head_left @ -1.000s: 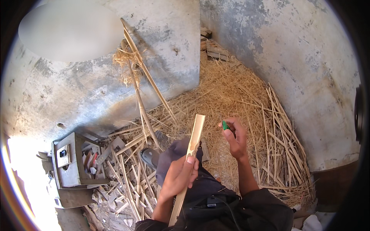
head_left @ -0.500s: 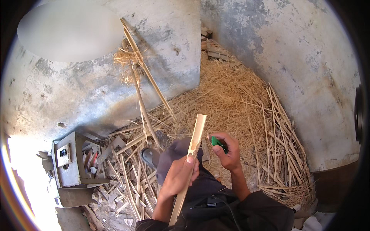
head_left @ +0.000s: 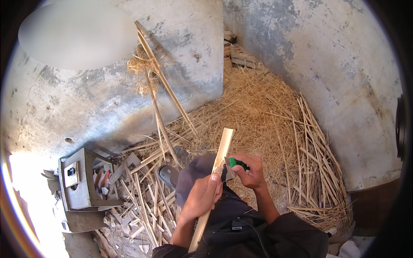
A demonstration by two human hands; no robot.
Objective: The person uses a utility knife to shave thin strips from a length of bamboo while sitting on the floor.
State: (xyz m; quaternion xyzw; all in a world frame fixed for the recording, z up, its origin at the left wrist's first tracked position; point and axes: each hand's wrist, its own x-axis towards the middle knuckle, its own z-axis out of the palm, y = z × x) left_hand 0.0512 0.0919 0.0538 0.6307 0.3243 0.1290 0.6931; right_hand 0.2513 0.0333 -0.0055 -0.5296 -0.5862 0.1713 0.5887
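A split bamboo strip [head_left: 225,144], pale and hollowed on its inner side, slants up in front of my body. My left hand [head_left: 201,195] wraps round its middle, thumb along the top, and the lower end runs down beside my left forearm. In my right hand [head_left: 253,172] is a green-handled utility knife [head_left: 235,163], gripped in closed fingers. Its short blade points left and meets the right edge of the strip, just above my left hand. The bamboo has a rough, torn patch there. My fingers hide part of the knife's handle.
Bamboo shavings [head_left: 258,103] are heaped ahead, with thin bamboo sticks [head_left: 322,172] piled at their right. Long bamboo poles [head_left: 157,107] lean on the left wall. A worn wooden box [head_left: 86,180] holding odds and ends stands at left, near split pieces [head_left: 148,206].
My right hand has moved left with the knife, bringing its blade from beside the strip to its edge. The strip's upper end has shifted slightly right.
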